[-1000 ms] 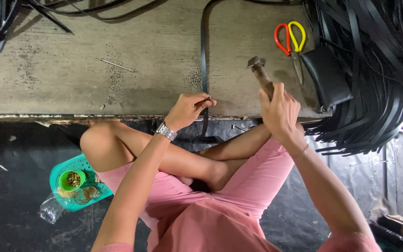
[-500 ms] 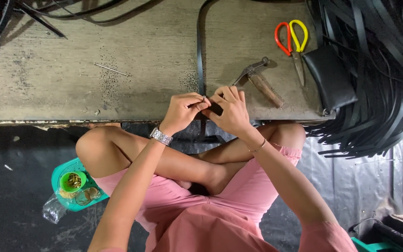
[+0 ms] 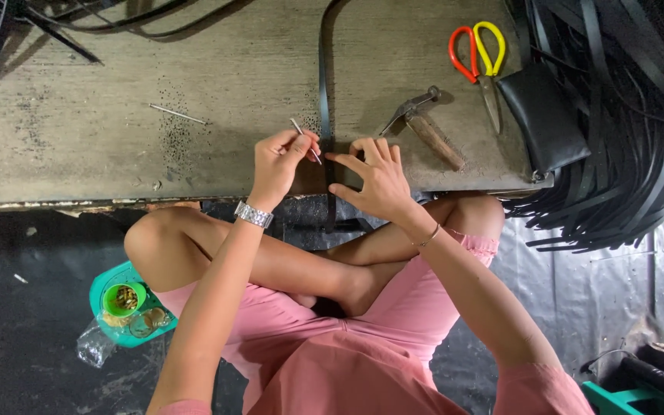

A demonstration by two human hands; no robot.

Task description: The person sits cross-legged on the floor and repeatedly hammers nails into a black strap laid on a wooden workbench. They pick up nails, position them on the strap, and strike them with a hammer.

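My left hand [image 3: 280,163] pinches a thin metal awl-like punch [image 3: 304,140] with its tip at a long black strap [image 3: 323,84] that runs down the low wooden workboard [image 3: 78,146] and over its front edge. My right hand [image 3: 376,177] lies with fingers spread, its fingertips pressing the strap just right of the punch. A small hammer [image 3: 423,123] with a wooden handle rests on the board, a short way beyond my right hand.
Red and yellow scissors [image 3: 479,61] and a black pouch [image 3: 541,117] sit at the board's right. Piled black straps [image 3: 632,131] hang off the right edge. A second thin metal pin [image 3: 178,114] lies left. A green tray with small cups [image 3: 126,303] stands on the floor beside my knee.
My right hand let go of the hammer, which now lies on the board, and came to the strap. My left hand now holds the punch at the strap.
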